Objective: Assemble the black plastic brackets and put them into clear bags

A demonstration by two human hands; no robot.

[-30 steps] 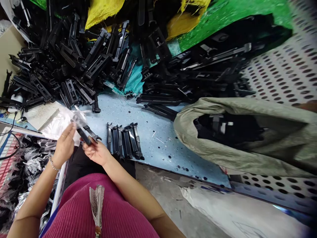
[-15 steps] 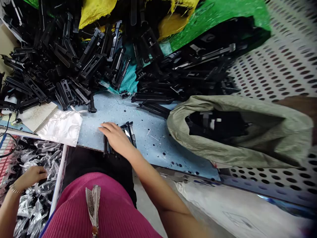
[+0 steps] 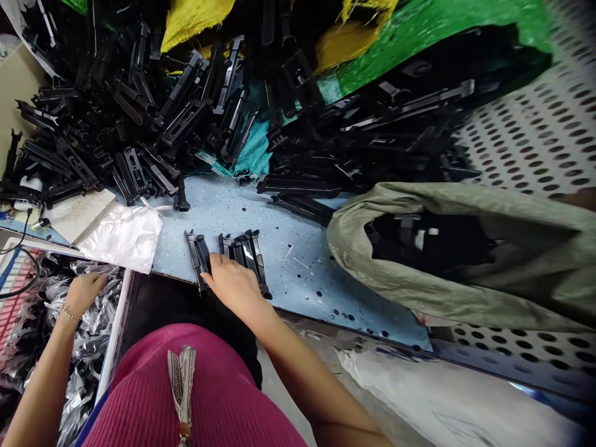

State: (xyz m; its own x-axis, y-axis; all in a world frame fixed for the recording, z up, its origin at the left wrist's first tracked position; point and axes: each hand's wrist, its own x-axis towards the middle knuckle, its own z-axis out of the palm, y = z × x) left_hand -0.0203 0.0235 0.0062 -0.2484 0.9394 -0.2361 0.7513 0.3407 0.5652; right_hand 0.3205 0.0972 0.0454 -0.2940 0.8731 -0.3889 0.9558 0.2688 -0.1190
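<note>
On the front edge of the blue speckled table (image 3: 288, 248) lie several long black plastic parts (image 3: 256, 257), side by side. My right hand (image 3: 235, 282) is over this row, thumb and fingers bent down at the parts. Its thumb touches a black plastic part (image 3: 201, 251) at the left of the row; the fingertips are partly hidden. At the left, my left hand (image 3: 84, 293) hovers above a bin of black parts in clear bags (image 3: 88, 347). Its fingers are curled together, and whatever they may hold is hidden.
A large heap of black parts (image 3: 125, 112) covers the back of the table. Clear plastic bags (image 3: 123, 239) lie at the front left. To the right, an open grey-green sack (image 3: 372, 279) holds black items. Behind it is a perforated panel (image 3: 526, 130).
My right hand has shifted right across the row, uncovering the parts at its left. My left hand has moved up and right over the bin, its fingers curling. The view has shifted slightly.
</note>
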